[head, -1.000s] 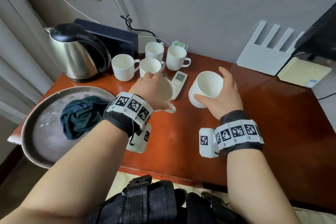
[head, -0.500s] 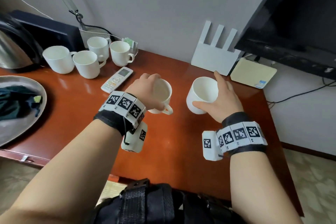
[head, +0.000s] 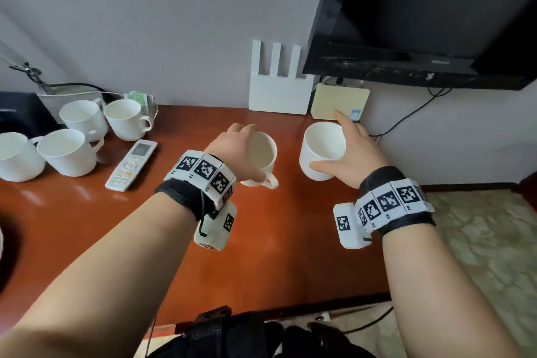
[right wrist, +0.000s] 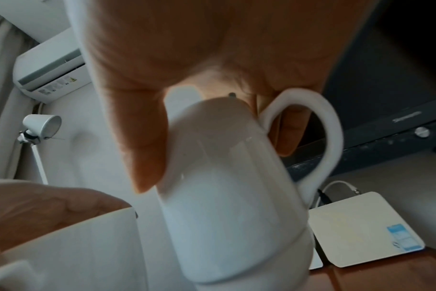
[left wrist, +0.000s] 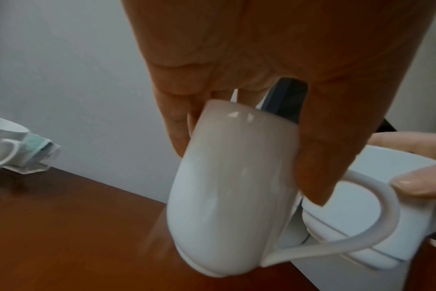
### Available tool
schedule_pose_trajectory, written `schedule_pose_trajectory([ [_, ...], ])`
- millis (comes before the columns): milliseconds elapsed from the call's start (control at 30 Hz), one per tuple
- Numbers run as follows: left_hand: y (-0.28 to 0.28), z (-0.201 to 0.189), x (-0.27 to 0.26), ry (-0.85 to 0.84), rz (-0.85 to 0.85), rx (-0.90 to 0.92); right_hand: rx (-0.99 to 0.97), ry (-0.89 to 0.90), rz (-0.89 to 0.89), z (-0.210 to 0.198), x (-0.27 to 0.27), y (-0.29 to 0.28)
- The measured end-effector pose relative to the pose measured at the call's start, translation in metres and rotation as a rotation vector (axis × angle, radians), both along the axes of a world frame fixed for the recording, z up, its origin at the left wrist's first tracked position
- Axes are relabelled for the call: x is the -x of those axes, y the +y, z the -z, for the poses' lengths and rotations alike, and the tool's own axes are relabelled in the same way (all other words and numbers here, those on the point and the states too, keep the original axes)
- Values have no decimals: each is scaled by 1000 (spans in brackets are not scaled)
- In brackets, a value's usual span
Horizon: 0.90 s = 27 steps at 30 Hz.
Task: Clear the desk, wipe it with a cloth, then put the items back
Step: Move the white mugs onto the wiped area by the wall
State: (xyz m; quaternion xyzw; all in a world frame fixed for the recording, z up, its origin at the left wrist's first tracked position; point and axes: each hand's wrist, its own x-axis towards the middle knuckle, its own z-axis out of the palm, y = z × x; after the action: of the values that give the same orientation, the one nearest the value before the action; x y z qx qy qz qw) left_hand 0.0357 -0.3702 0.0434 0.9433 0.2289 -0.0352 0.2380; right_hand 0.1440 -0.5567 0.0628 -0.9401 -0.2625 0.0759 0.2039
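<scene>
Red-brown desk: 4 white mugs, remote, router.

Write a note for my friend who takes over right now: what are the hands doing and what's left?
Left hand grips one white cup by its rim; right hand grips another white cup. Both cups are on or just above the right part of the desk, near the white router.
Four more cups and the remote stand on the left side of the desk.
Done: not clear from these pictures whether the wiping is finished.
Left: set both cups down; the cloth is out of view, so check the wiping first.
</scene>
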Motion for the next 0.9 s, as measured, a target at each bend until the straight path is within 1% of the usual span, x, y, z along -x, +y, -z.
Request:
schedule_pose_trajectory([
  [200,-11,3,-28,61,109,-12,-73,35,79,-1,-29,-26],
  [367,-27,9,-73,109,135,12,-57,26,148,2,-81,-57],
  [533,-51,16,-142,128,96,24,-26,55,151,17,-158,-80],
  [633,-64,25,-192,144,53,50,-11,86,112,32,-211,-86],
  [767,-75,44,-255,164,-6,82,9,121,53,60,-274,-79],
  [900,-75,63,-309,207,-35,90,53,150,6,88,-322,-65],
])
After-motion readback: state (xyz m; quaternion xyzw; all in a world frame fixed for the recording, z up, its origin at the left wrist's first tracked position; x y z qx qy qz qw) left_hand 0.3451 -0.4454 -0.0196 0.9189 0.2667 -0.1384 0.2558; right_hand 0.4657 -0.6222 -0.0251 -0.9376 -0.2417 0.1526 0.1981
